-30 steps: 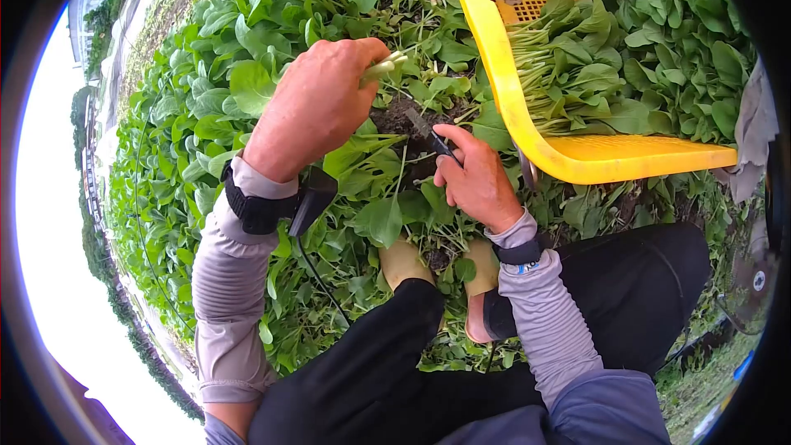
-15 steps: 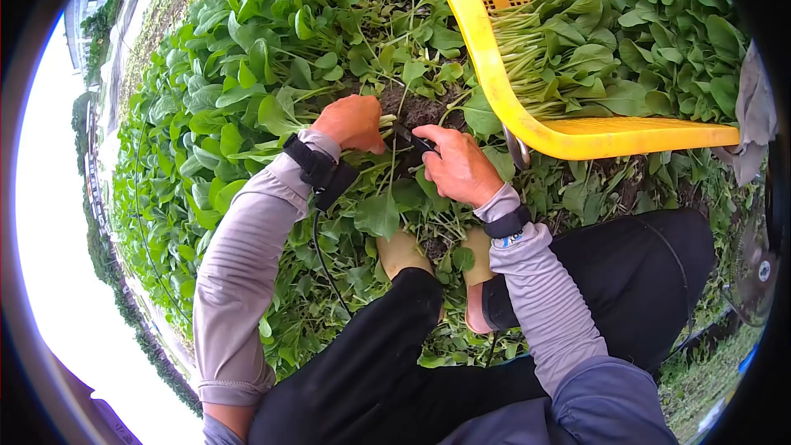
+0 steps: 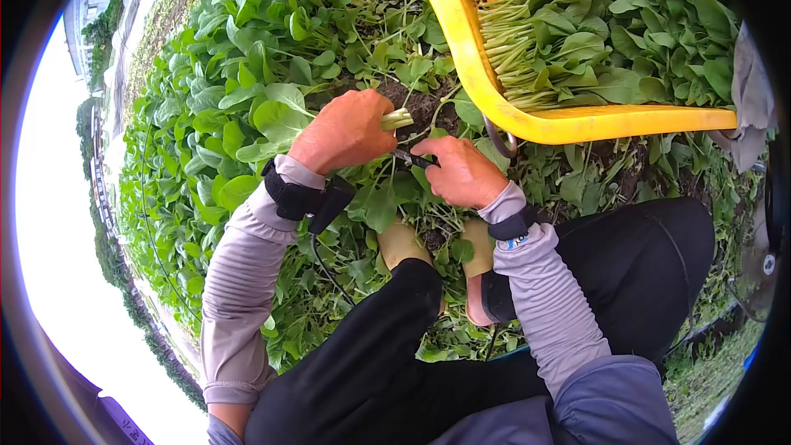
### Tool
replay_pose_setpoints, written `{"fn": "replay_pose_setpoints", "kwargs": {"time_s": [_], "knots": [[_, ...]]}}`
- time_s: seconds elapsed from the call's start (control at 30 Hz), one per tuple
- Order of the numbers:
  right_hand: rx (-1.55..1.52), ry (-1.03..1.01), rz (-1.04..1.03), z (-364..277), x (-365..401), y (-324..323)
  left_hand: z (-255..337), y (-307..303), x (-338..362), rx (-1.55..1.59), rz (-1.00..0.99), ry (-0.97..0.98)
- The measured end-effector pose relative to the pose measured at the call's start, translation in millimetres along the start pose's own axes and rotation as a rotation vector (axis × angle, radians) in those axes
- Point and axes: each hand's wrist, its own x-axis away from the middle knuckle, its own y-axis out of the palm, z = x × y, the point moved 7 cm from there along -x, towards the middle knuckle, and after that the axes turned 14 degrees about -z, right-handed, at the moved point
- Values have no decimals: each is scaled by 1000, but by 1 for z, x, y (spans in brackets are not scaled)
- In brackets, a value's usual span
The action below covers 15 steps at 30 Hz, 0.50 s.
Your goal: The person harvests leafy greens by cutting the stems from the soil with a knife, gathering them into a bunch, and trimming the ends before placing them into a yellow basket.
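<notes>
My left hand [image 3: 344, 130] grips a bunch of leafy greens [image 3: 397, 119] by the pale stems, which stick out past my fingers over a patch of dark soil [image 3: 420, 107]. My right hand [image 3: 458, 171] is closed on a small dark-handled knife [image 3: 409, 158], whose blade points at the base of the stems, just below my left hand. Both hands are close together, low among the plants.
A yellow plastic crate [image 3: 474, 74] holding cut greens [image 3: 552, 49] stands just beyond my hands to the right. Dense green plants [image 3: 239, 74] fill the bed on the left and ahead. My black trouser legs [image 3: 395, 346] and tan shoes [image 3: 404, 245] are below.
My left hand came down from a raised position into the plants, then lifted slightly with stems in its grip. My right hand with the knife stayed close to the soil patch.
</notes>
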Motion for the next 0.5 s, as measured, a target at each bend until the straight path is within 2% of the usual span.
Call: {"fn": "replay_pose_setpoints", "kwargs": {"time_s": [0.07,0.1,0.13,0.17,0.27,0.33,0.37,0.43,0.5], "knots": [[234,-102,150,12,-6,7,-9,23,-12,-48,20,3],[180,-8,106,9,-3,5,-11,33,-17,-99,-36,-52],[176,-6,102,15,-5,8,-15,43,-19,-150,-94,-108],[189,-53,129,18,-7,9,-21,53,-21,-174,-136,-187],[206,-72,128,23,-11,14,-45,79,-32,-171,-132,-238],[243,-168,222,15,-13,15,-50,84,-31,-164,-119,-233],[243,-167,222,17,-13,15,-52,85,-32,-159,-106,-225],[124,56,-11,18,-15,16,-49,78,-29,-161,-120,-208],[100,18,18,20,-11,7,-51,71,-20,-156,-146,-198]]}}
